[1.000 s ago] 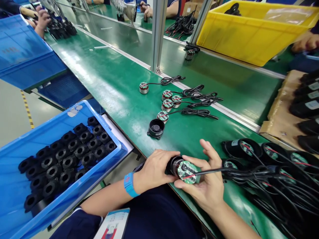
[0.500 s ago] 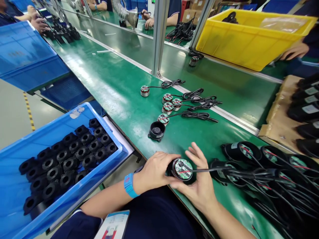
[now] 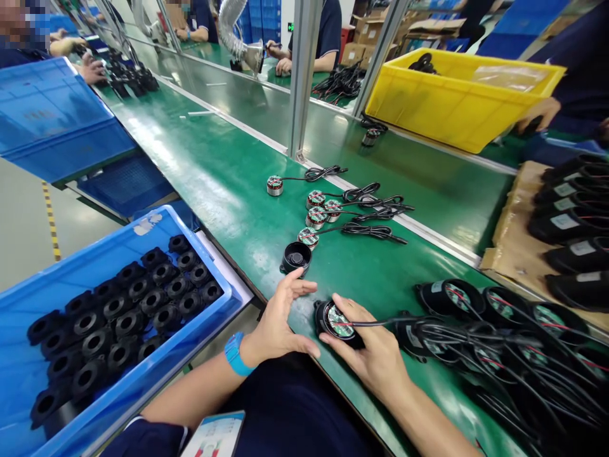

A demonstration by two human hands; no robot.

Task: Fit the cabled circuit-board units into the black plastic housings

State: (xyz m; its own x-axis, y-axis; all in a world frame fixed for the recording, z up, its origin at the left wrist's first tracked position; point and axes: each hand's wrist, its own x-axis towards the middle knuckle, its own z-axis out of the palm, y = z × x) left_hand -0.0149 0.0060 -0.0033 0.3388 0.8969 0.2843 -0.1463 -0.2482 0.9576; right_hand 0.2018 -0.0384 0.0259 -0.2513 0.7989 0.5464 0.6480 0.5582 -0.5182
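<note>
My right hand (image 3: 373, 349) grips a round black motor housing (image 3: 324, 325) at the near edge of the green bench, thumb and fingers on either side. Inside the housing sits a green circuit board (image 3: 340, 322) with red wires and a black cable running right. My left hand (image 3: 278, 324) is open just left of it, fingers spread and apart from the housing. Beyond its fingertips stands another black housing (image 3: 295, 257) with no board in it. Several silver motors (image 3: 316, 217) with green boards and coiled black cables lie behind that housing.
At left, a blue crate (image 3: 183, 223) holds rows of black ring-shaped parts. Fitted black housings (image 3: 450, 295) with tangled cables crowd the right. Behind stand a metal post (image 3: 301, 82), a yellow bin (image 3: 442, 105) and a cardboard tray (image 3: 507, 235) of black housings. Other people work across the bench.
My left hand has let go of the housing and moved left, its fingers spreading. My right hand now holds the housing alone. The camera view has shifted slightly.
</note>
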